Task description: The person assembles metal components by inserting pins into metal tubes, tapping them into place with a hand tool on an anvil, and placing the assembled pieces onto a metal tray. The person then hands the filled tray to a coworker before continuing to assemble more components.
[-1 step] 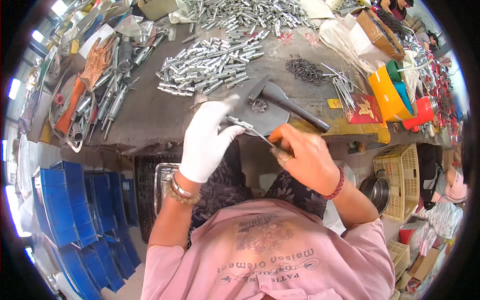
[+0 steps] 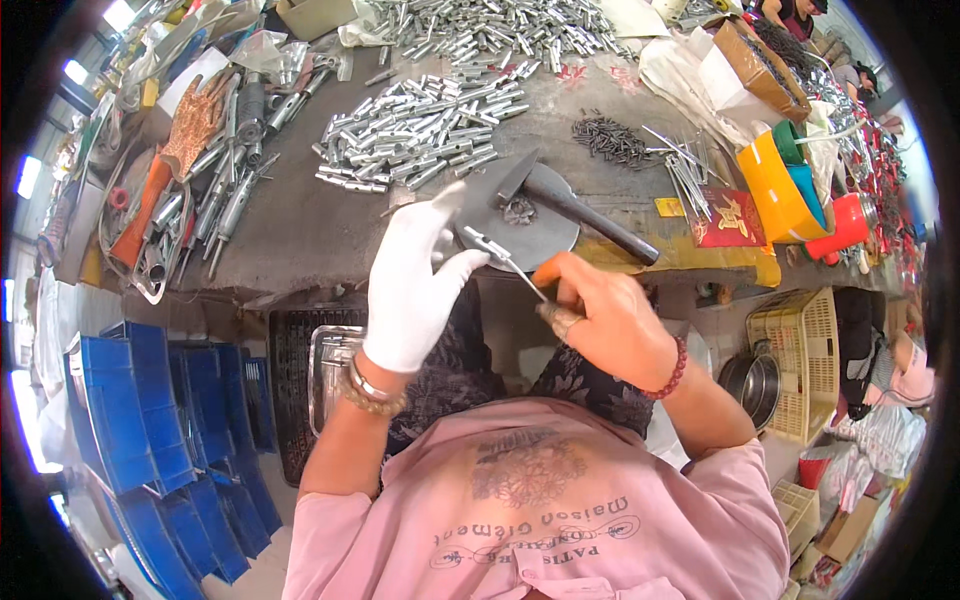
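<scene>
My left hand (image 2: 415,275), in a white glove, has its fingers apart, the index finger raised, and the thumb beside a short silver metal tube (image 2: 487,245). The tube sits at the upper end of a thin metal rod (image 2: 528,281), slanting over the table's front edge. Bare, my right hand (image 2: 605,315) is closed round the rod's lower end, with fingertips hiding that end. Just beyond the hands lies a round dark metal plate (image 2: 555,238) with a hammer (image 2: 590,215) across it. Small metal bits (image 2: 519,210) rest by the hammer head.
A pile of silver tubes (image 2: 410,130) lies behind the plate, with a larger heap (image 2: 500,25) farther back. Dark small pins (image 2: 610,140) and thin rods (image 2: 687,180) lie right. Orange-handled tools (image 2: 140,215) crowd the left; blue bins (image 2: 130,410) stand below.
The left fingers have come off the tube and spread, leaving more of it in sight. The right hand keeps hold of the rod, nearly in place.
</scene>
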{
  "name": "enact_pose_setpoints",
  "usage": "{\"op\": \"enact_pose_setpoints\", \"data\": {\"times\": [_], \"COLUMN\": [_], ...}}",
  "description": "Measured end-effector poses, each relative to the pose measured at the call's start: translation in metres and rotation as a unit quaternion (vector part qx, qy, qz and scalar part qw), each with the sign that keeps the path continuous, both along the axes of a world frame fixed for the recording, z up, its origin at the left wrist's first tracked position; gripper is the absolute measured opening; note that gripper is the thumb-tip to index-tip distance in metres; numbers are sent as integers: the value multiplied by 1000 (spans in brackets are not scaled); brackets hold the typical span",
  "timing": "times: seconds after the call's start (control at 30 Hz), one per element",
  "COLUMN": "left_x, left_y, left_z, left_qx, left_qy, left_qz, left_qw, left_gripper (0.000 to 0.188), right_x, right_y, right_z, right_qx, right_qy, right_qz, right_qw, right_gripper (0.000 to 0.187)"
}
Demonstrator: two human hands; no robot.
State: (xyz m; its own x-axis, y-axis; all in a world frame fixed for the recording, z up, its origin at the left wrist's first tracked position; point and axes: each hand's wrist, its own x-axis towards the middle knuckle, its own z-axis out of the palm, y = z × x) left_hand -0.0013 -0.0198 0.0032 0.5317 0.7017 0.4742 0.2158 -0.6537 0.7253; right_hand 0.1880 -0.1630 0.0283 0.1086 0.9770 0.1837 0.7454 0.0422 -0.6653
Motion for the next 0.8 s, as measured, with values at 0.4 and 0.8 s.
{"op": "enact_pose_setpoints", "data": {"times": [0.4,0.8], "left_x": [-1,-64], "left_y": [-47,-49], "left_z": [-21,-31], "left_qx": [-445,-433], "left_qy": [-134,-212], "left_qz": [27,121], "left_qw": [885,868], "left_gripper": [65,61], "right_x": [-23,-23], "right_y": [-3,3], "right_z": [-13,-13], "right_qx": [-238,-138], "right_qy": [475,420], "right_qz": [-1,53], "right_qw": [847,896], "right_gripper": [34,56]}}
